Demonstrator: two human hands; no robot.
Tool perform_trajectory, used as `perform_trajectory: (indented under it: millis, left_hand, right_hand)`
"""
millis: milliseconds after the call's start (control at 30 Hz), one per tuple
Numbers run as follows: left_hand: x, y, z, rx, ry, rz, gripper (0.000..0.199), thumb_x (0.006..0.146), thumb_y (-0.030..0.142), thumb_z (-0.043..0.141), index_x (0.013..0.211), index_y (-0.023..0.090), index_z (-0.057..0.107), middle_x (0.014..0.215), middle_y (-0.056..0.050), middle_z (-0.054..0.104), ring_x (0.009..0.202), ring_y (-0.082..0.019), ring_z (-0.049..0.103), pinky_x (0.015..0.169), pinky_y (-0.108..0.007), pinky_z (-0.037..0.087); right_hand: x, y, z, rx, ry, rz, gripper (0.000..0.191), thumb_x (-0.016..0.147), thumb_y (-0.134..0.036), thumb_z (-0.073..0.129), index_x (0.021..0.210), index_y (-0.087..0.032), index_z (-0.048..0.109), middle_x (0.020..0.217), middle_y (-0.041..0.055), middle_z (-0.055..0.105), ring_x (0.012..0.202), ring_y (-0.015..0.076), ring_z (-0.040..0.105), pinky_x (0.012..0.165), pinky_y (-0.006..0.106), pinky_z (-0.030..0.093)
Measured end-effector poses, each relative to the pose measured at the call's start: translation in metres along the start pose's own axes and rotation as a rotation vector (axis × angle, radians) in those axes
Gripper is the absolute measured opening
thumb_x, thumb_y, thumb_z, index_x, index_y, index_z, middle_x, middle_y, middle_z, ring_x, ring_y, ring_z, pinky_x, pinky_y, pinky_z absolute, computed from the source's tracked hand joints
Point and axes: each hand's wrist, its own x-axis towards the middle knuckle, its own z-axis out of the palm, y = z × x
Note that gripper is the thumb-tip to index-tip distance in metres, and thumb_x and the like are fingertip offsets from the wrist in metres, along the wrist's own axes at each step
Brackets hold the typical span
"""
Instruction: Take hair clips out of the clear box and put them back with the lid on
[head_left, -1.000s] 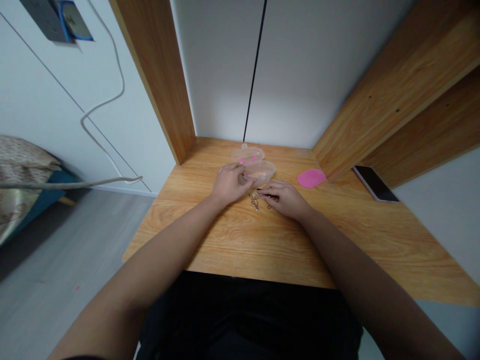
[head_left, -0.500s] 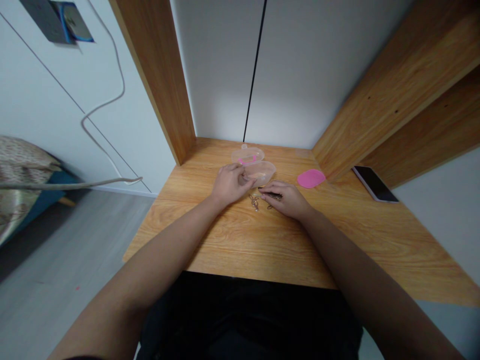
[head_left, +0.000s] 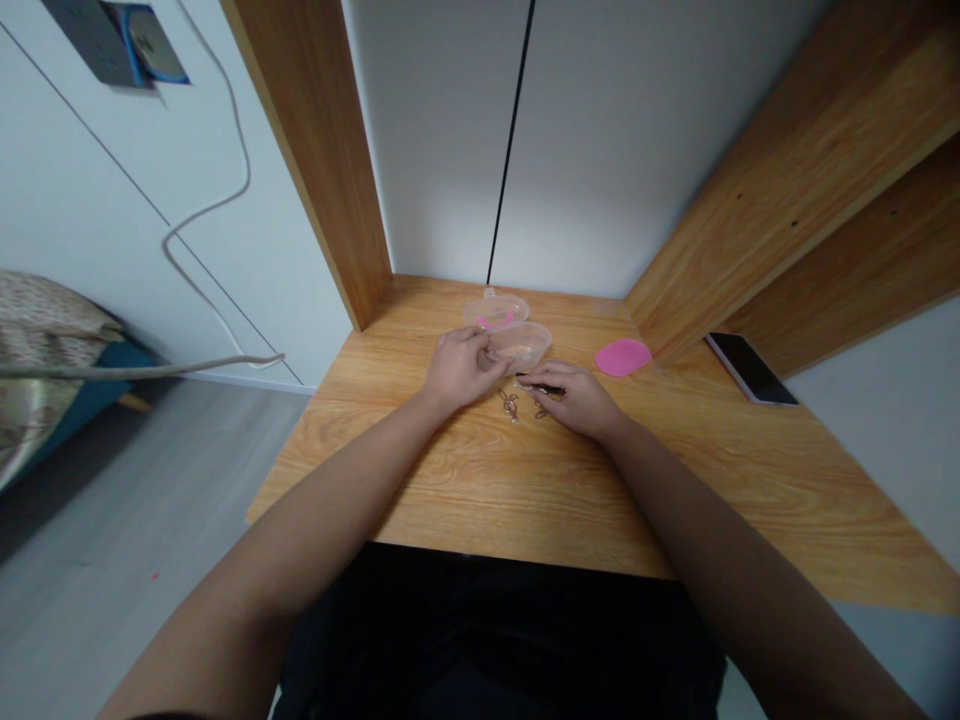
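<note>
A clear plastic case (head_left: pixel 534 345) lies unfolded on the wooden tabletop, its lid (head_left: pixel 510 306) spread behind it with a pink piece (head_left: pixel 495 322) on it. My left hand (head_left: pixel 459 366) is closed on the case's left front edge, thumb along the front and fingers bent behind. Right beside it, my right hand (head_left: pixel 574 397) pinches a small, dark, thin metallic item (head_left: pixel 553 390) just in front of the case; its kind is too small to make out. Below and between both hands lie small gold-coloured metal pieces (head_left: pixel 510 404), looking like rings or links. More of these pieces (head_left: pixel 540 410) show under my right fingers.
A pink oval piece (head_left: pixel 622 357) lies right of the case. Farther right, a phone (head_left: pixel 750 368) rests by the wooden upright (head_left: pixel 750 200). White panels (head_left: pixel 585 150) close off the back. A pale cable (head_left: pixel 244 170) hangs along the wall at left.
My right fingers have shifted slightly around the dark item. The left hand and the case stay in place.
</note>
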Motion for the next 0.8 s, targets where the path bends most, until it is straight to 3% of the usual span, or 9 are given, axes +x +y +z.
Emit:
perform_trajectory:
  millis: [167,333,533,633,800]
  left_hand:
    - [0.001,0.002,-0.002,-0.005,-0.018,-0.008,0.027,0.087,0.046,0.068,0.08,0.02,0.066,0.093,-0.008,0.073,0.093,-0.025,0.069,0.087,-0.04,0.053]
    - [0.0,0.0,-0.001,-0.005,-0.01,0.003,0.027,0.087,0.046,0.068,0.079,0.02,0.066,0.095,-0.008,0.073,0.095,-0.026,0.069,0.089,-0.041,0.053]
    - [0.001,0.0,0.0,0.002,-0.017,-0.006,0.028,0.087,0.047,0.068,0.079,0.02,0.066,0.097,-0.008,0.074,0.096,-0.026,0.069,0.09,-0.04,0.053]
    - [0.0,0.0,0.0,0.001,-0.013,-0.001,0.028,0.087,0.047,0.067,0.079,0.02,0.066,0.097,-0.008,0.074,0.097,-0.026,0.069,0.09,-0.04,0.053]
    - [0.0,0.0,-0.001,-0.003,-0.013,0.005,0.028,0.087,0.047,0.067,0.079,0.02,0.066,0.098,-0.008,0.074,0.096,-0.026,0.069,0.089,-0.04,0.053]
  right_hand:
    - [0.001,-0.004,-0.003,-0.026,0.012,-0.03,0.026,0.093,-0.028,0.065,0.117,-0.025,0.076,0.107,0.0081,0.075,0.098,0.0241,0.07,0.088,0.041,0.057]
    - [0.005,-0.016,-0.005,-0.003,-0.044,-0.118,0.033,0.086,-0.041,0.076,0.116,-0.026,0.076,0.109,0.008,0.076,0.1,0.0253,0.07,0.091,0.043,0.055]
    - [0.006,-0.017,-0.001,-0.006,-0.106,-0.133,0.021,0.096,-0.026,0.062,0.111,-0.028,0.077,0.1,0.0045,0.077,0.093,0.0209,0.07,0.085,0.038,0.055]
    - [0.006,-0.016,-0.003,-0.03,-0.108,-0.128,0.02,0.096,-0.03,0.062,0.109,-0.027,0.077,0.099,0.0053,0.077,0.092,0.0215,0.07,0.085,0.039,0.054]
    - [0.007,-0.028,-0.009,-0.022,-0.143,-0.146,0.036,0.087,-0.044,0.075,0.119,-0.026,0.074,0.111,0.0073,0.075,0.104,0.0257,0.069,0.096,0.044,0.053]
